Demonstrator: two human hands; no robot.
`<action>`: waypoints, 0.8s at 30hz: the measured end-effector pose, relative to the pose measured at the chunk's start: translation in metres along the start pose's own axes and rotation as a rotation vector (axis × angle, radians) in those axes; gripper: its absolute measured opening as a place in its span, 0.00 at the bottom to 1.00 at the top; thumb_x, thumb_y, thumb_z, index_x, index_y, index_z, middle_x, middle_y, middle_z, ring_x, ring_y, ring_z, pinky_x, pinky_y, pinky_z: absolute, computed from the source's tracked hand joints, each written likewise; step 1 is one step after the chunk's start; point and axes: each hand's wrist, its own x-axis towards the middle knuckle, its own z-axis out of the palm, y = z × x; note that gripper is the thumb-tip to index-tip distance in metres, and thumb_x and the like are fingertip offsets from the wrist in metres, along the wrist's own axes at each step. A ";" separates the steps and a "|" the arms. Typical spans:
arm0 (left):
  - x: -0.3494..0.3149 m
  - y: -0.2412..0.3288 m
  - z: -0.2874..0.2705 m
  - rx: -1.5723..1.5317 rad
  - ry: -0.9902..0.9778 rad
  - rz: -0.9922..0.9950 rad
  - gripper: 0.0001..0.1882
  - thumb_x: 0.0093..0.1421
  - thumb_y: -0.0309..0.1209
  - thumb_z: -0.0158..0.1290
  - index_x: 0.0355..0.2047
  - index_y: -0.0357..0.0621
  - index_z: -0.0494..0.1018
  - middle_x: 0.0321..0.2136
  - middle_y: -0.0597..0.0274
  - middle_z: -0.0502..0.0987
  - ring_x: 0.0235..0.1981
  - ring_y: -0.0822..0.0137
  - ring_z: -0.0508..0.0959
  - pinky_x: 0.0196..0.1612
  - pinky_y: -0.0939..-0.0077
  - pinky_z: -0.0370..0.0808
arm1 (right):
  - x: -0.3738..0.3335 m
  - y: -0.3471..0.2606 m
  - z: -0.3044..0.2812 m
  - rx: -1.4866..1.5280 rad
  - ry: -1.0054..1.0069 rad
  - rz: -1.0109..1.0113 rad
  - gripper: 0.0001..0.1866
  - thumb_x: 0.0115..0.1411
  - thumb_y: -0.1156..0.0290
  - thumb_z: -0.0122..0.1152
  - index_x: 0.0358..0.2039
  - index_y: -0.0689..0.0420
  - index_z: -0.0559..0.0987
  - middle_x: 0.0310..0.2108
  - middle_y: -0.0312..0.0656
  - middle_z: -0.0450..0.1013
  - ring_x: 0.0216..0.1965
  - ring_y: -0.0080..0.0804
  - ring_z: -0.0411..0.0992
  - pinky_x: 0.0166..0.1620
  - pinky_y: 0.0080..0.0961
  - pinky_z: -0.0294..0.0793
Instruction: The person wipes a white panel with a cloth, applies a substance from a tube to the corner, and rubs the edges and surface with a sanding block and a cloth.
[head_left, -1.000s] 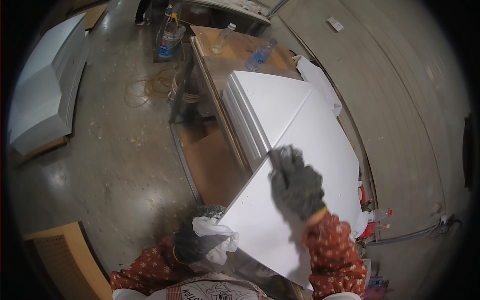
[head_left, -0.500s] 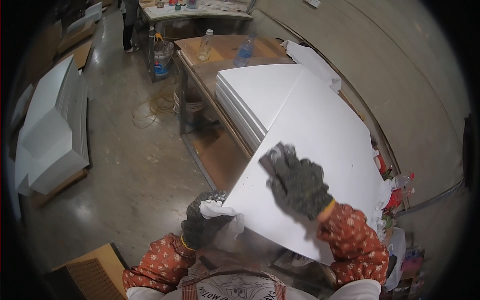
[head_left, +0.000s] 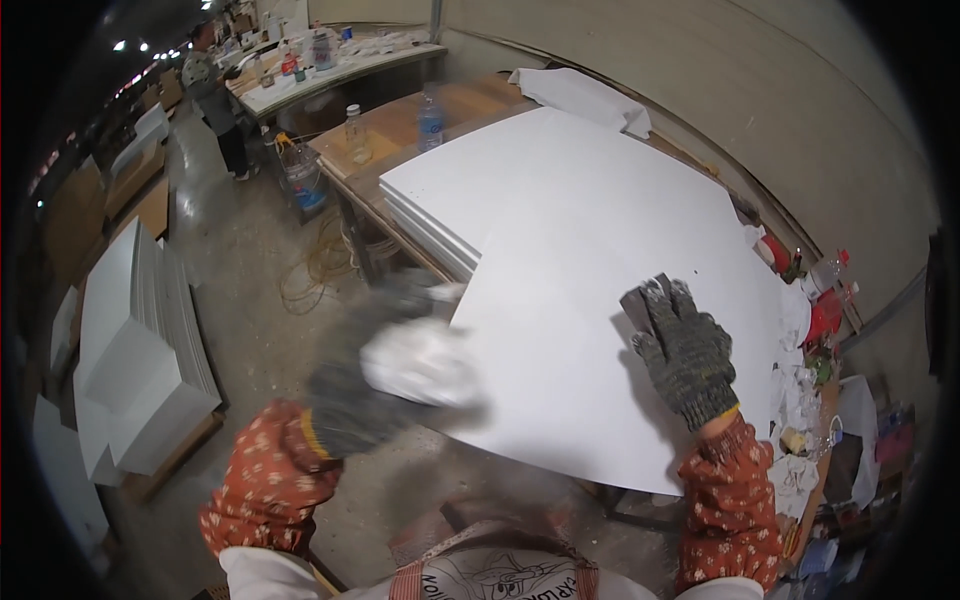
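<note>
A large white panel (head_left: 570, 380) lies in front of me, on top of a stack of white panels (head_left: 425, 230). My right hand (head_left: 690, 360), in a dark knitted glove, is closed on a dark flat block (head_left: 634, 308), perhaps a sanding block, over the panel's right part. The glove's fingertips are whitish with dust. My left hand (head_left: 355, 385), gloved alike and smeared by motion, grips a crumpled white cloth (head_left: 420, 362) at the panel's left edge. Whether the cloth touches the surface I cannot tell.
Two plastic bottles, one clear (head_left: 357, 138) and one bluish (head_left: 430, 122), stand on the brown table (head_left: 330, 145) beyond the panels. Litter and bottles (head_left: 825, 310) line the right side. White panels (head_left: 140, 360) are stacked at left. A person (head_left: 212, 100) stands by a far workbench (head_left: 280, 92).
My right hand has moved right across the panel with the block. The left hand has come up and forward with the cloth. The view has shifted, bringing more of the far person into sight.
</note>
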 end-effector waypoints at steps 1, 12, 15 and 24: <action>0.056 -0.021 0.000 -0.771 -0.092 -0.252 0.33 0.54 0.46 0.60 0.54 0.39 0.64 0.47 0.50 0.73 0.47 0.59 0.74 0.51 0.67 0.72 | -0.008 0.007 -0.003 0.002 -0.001 0.002 0.30 0.58 0.52 0.51 0.59 0.50 0.65 0.54 0.54 0.66 0.38 0.47 0.75 0.41 0.42 0.75; 0.237 0.127 0.129 -2.282 -0.961 -0.939 0.31 0.51 0.41 0.64 0.51 0.43 0.67 0.46 0.54 0.75 0.50 0.58 0.75 0.55 0.66 0.70 | -0.209 0.128 -0.026 0.122 0.101 0.612 0.29 0.64 0.59 0.51 0.63 0.56 0.63 0.61 0.48 0.62 0.62 0.48 0.61 0.61 0.39 0.60; 0.278 0.158 0.145 -1.812 -1.180 -0.974 0.33 0.55 0.51 0.57 0.55 0.46 0.66 0.46 0.48 0.75 0.46 0.52 0.76 0.49 0.63 0.73 | -0.269 0.151 -0.037 0.198 0.174 0.914 0.27 0.63 0.66 0.53 0.62 0.57 0.63 0.62 0.48 0.61 0.62 0.46 0.60 0.60 0.35 0.61; 0.414 0.100 -0.051 -2.589 -0.213 -0.835 0.29 0.60 0.36 0.56 0.56 0.33 0.62 0.45 0.51 0.72 0.44 0.58 0.77 0.55 0.60 0.71 | -0.410 0.276 0.027 0.137 0.254 1.051 0.23 0.65 0.72 0.51 0.61 0.59 0.64 0.61 0.45 0.62 0.60 0.35 0.64 0.58 0.27 0.66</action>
